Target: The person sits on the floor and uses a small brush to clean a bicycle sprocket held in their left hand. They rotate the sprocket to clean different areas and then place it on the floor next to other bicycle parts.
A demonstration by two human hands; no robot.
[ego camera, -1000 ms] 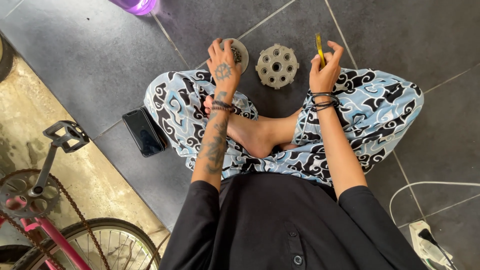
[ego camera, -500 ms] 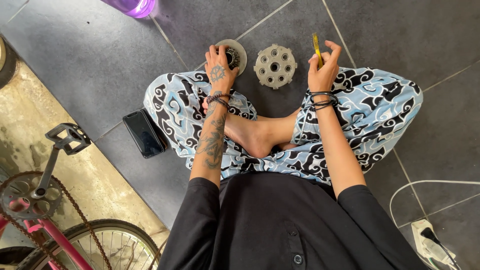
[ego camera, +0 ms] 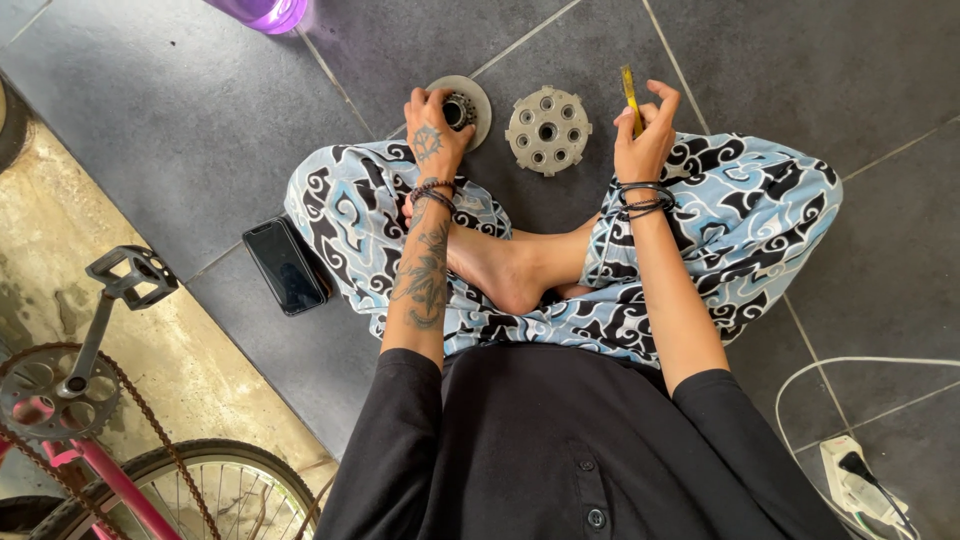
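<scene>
Round metal disc (ego camera: 478,100), flat, dull grey, with a small toothed gear hub (ego camera: 460,110) at its centre; it lies on the dark tile floor (ego camera: 200,140) just left of the drilled clutch hub (ego camera: 548,129). Left hand (ego camera: 432,130) rests on the disc, fingers curled around the gear hub. Right hand (ego camera: 645,135), right of the clutch hub, pinches one thin yellow tool (ego camera: 631,98) upright between closed fingertips. Clutch hub: one, cast metal, circular, ringed with holes and notched edges. One black phone (ego camera: 287,265) lies well left of it, glossy, face up.
</scene>
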